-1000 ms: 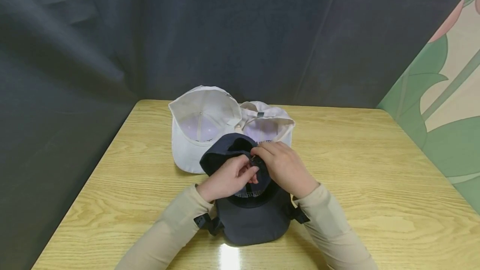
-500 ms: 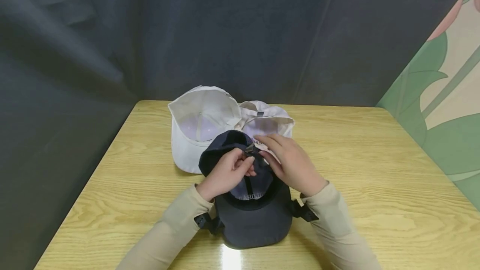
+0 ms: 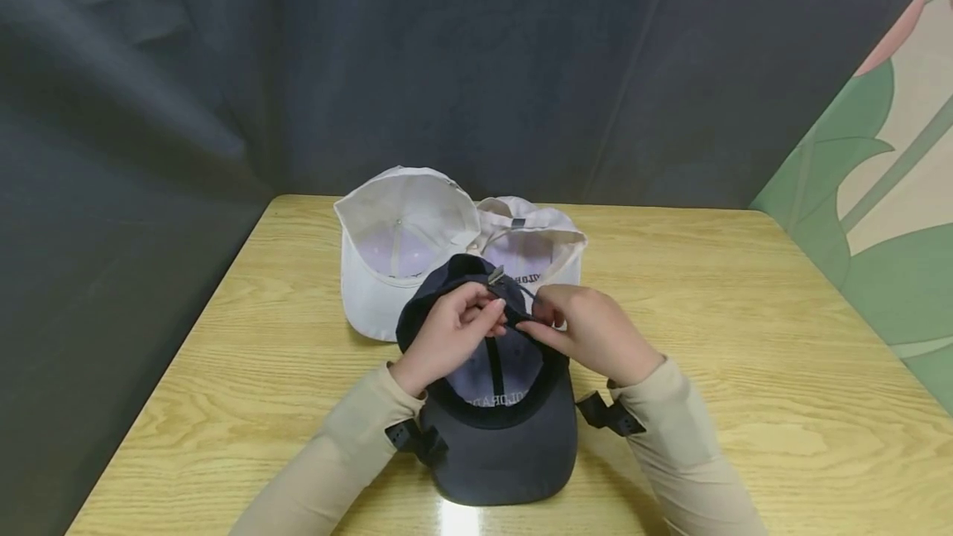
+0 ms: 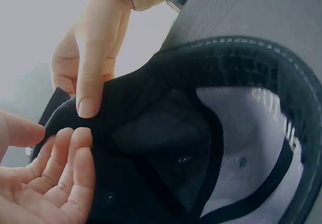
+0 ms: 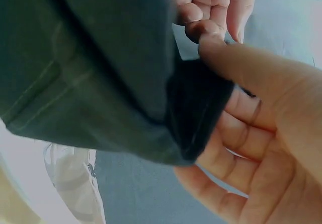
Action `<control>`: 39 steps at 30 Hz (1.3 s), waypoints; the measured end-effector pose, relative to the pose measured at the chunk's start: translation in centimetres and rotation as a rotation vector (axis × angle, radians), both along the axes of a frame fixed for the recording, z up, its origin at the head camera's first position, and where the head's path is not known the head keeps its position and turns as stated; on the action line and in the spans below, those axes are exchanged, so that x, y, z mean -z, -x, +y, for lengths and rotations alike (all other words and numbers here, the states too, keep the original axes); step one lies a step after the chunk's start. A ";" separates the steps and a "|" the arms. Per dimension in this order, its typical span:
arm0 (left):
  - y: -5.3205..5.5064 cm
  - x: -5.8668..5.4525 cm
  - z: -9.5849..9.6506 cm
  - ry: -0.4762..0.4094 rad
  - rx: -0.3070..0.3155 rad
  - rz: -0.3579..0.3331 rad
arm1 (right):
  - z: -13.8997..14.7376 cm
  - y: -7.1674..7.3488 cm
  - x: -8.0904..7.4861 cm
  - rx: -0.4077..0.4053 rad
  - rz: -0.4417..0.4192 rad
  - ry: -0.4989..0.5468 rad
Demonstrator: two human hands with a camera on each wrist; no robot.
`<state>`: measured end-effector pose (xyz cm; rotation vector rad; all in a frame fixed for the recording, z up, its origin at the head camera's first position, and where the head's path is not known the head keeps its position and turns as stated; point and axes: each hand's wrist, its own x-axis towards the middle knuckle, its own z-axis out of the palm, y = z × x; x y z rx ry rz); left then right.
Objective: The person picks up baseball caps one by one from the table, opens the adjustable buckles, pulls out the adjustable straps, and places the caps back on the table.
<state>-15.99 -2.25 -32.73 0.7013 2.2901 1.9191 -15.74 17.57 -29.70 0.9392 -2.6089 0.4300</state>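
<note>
A dark baseball cap point(image 3: 502, 466) is held inside-up, its brim toward the person and its lettered inner front showing. At its rear, my left hand point(image 3: 447, 337) pinches the back strap near a small metal buckle point(image 3: 495, 275). My right hand point(image 3: 596, 333) grips the cap's back edge just right of it, thumb inside and fingers outside. From the left wrist, the thumb of the right hand point(image 4: 93, 73) presses on the sweatband close to the left fingertips point(image 4: 80, 138). The right wrist view has the dark fabric point(image 5: 201, 108) between right thumb and curled fingers. The strap's end is partly hidden.
Behind the dark cap, two white caps lie on the wooden table point(image 3: 744, 337), also inside-up: one cap point(image 3: 372, 296) at left, another cap point(image 3: 566, 230) at right with a strap clasp. A dark curtain point(image 3: 476, 64) hangs behind the table's far edge.
My right hand lifted off the buckle area with fingers spread, then moved slightly right and took hold of the cap's back edge. The left hand keeps its pinch; the brim shifted slightly toward the person.
</note>
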 end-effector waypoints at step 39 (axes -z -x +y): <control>2.2 -0.9 -4.3 0.447 -0.417 0.618 | 0.9 0.8 -0.1 0.038 0.031 0.022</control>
